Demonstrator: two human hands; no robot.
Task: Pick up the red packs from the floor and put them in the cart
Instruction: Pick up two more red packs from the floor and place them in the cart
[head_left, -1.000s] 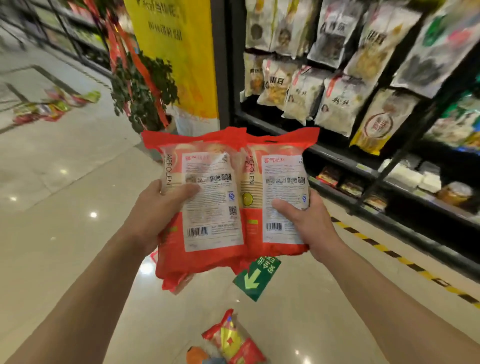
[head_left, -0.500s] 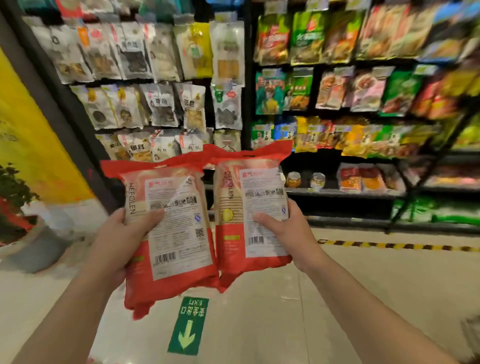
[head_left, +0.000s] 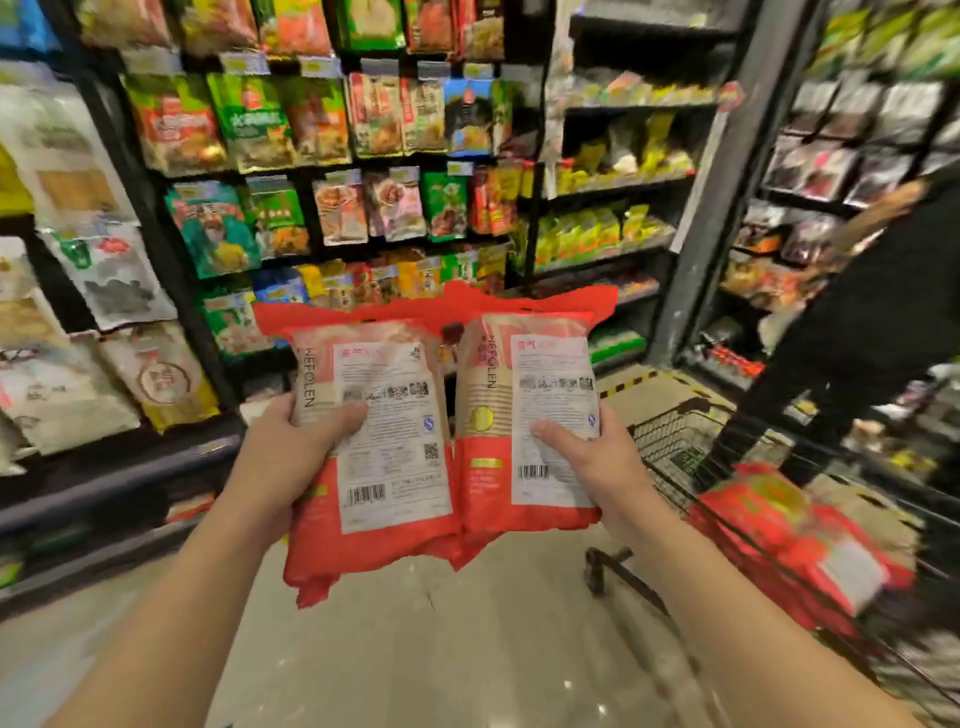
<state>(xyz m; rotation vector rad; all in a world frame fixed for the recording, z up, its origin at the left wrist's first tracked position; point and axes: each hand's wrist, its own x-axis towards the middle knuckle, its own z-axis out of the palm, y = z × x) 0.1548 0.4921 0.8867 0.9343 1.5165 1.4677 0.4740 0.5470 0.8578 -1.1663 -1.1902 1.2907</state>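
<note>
I hold two red packs upright at chest height, white labels toward me. My left hand (head_left: 291, 457) grips the left red pack (head_left: 384, 441) at its left edge, thumb on the label. My right hand (head_left: 597, 457) grips the right red pack (head_left: 535, 415) at its right edge. The two packs touch side by side. A black wire cart (head_left: 670, 447) stands to the right of my right hand, with more red packs (head_left: 789, 540) lying in it. The cart's near end is blurred.
Shelves full of snack bags (head_left: 322, 156) line the wall ahead and to the left. A person in black (head_left: 862, 332) stands at the right behind the cart, beside another shelf (head_left: 852, 130). Beige tiled floor (head_left: 467, 639) lies below my arms.
My view has swung to the right with both packs still held. The plant, yellow sign and floor arrow are gone from view; the cart and a person have come in at the right.
</note>
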